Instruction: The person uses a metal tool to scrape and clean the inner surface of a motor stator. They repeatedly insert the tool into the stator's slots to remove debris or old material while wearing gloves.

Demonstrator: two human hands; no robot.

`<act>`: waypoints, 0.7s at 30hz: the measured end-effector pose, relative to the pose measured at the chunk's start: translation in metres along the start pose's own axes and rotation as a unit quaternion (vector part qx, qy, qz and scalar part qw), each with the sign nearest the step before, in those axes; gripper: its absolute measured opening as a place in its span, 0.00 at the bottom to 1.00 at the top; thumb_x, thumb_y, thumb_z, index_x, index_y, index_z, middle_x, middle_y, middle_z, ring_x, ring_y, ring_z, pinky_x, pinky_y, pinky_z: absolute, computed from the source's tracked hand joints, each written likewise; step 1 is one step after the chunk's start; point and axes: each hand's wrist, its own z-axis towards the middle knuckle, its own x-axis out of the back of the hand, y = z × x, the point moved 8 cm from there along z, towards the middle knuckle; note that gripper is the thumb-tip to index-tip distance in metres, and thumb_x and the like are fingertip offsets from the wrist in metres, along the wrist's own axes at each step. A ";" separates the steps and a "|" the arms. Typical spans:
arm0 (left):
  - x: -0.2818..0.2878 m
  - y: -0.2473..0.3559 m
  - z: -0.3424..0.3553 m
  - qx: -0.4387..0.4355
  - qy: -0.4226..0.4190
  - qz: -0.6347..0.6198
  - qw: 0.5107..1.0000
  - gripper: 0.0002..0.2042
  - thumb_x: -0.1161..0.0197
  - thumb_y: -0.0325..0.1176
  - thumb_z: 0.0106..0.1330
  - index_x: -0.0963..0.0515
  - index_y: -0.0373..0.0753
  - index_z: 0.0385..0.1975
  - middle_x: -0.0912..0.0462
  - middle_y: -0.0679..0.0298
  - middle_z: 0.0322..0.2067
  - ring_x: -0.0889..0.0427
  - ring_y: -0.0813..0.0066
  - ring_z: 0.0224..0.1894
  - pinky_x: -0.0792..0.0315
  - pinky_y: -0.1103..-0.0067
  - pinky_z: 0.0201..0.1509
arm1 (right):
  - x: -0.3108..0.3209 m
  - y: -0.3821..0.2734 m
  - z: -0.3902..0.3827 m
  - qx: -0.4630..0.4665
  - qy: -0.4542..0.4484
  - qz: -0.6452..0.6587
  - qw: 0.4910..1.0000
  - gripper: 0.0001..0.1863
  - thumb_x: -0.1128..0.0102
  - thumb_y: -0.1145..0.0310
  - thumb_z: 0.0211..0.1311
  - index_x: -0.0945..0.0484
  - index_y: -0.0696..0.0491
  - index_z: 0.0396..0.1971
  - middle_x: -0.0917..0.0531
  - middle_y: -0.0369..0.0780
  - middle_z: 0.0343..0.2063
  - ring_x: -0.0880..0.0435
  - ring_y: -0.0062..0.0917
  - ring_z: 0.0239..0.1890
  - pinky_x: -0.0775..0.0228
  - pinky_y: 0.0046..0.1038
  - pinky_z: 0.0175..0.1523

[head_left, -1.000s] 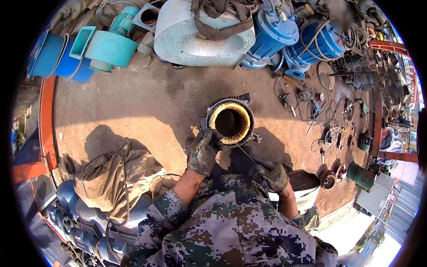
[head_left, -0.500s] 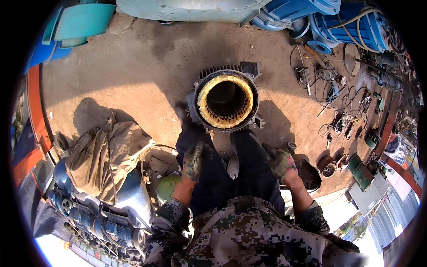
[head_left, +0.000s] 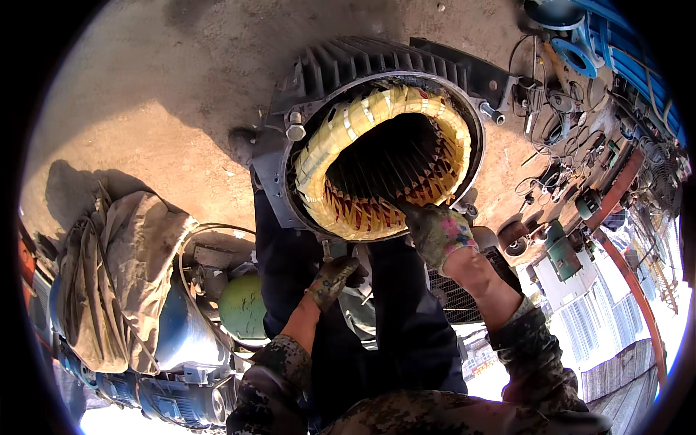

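Note:
A ribbed dark motor stator housing [head_left: 277, 177] stands before my legs, its round opening tilted toward me. Inside its rim sits a ring of yellow-taped winding [head_left: 313, 170], with red and yellow ends below and a dark bore in the middle. My right hand [head_left: 438, 235], in a patterned glove with dark fingers, reaches to the lower right of the winding. Its fingers stretch toward the bore's edge, the tips lost in shadow. My left hand [head_left: 335, 279], gloved too, is just below the housing near a small bolt [head_left: 326, 250]; its dark fingers blend into my trousers.
On the left, a brown tarp [head_left: 138, 268] drapes over blue cylinders, beside a green round tank [head_left: 243, 308]. Cables and tools [head_left: 562, 138] lie on the dirt ground at right, near a blue flanged part [head_left: 574, 58]. A black mesh crate [head_left: 457, 290] stands by my right leg.
My view has come lower and closer, so the stator looks much larger. My right hand has moved from beside my thigh up to the winding; my left hand has come near the housing's lower edge.

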 end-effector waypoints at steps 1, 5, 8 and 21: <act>-0.005 0.003 0.000 0.048 -0.020 -0.023 0.998 0.18 0.44 0.43 0.78 0.19 0.30 0.43 0.13 0.58 0.38 0.15 0.71 0.39 0.21 0.74 0.48 | -0.006 0.001 0.004 0.002 -0.001 -0.005 1.000 0.26 0.46 0.72 0.65 0.26 0.42 0.63 0.13 0.44 0.46 0.14 0.39 0.50 0.19 0.40 0.51; 0.003 -0.015 0.011 0.072 0.015 -0.061 0.995 0.19 0.43 0.44 0.77 0.18 0.30 0.42 0.13 0.56 0.39 0.14 0.69 0.39 0.20 0.73 0.49 | -0.026 0.005 0.022 0.054 -0.017 0.158 0.986 0.29 0.45 0.70 0.67 0.32 0.41 0.69 0.14 0.42 0.47 0.14 0.39 0.49 0.20 0.41 0.50; 0.005 -0.005 0.008 0.065 0.041 -0.101 0.992 0.18 0.41 0.45 0.76 0.18 0.32 0.42 0.13 0.57 0.39 0.14 0.68 0.39 0.20 0.73 0.48 | -0.021 -0.004 0.020 0.095 -0.003 -0.003 0.995 0.30 0.48 0.68 0.71 0.36 0.46 0.72 0.15 0.38 0.51 0.15 0.36 0.52 0.20 0.39 0.54; -0.012 -0.013 0.028 0.077 0.005 -0.180 0.981 0.15 0.37 0.39 0.74 0.21 0.34 0.49 0.13 0.58 0.42 0.15 0.70 0.44 0.22 0.72 0.50 | -0.049 0.036 0.020 0.162 -0.041 -0.073 0.983 0.27 0.58 0.72 0.73 0.34 0.47 0.71 0.28 0.43 0.68 0.27 0.37 0.68 0.40 0.35 0.75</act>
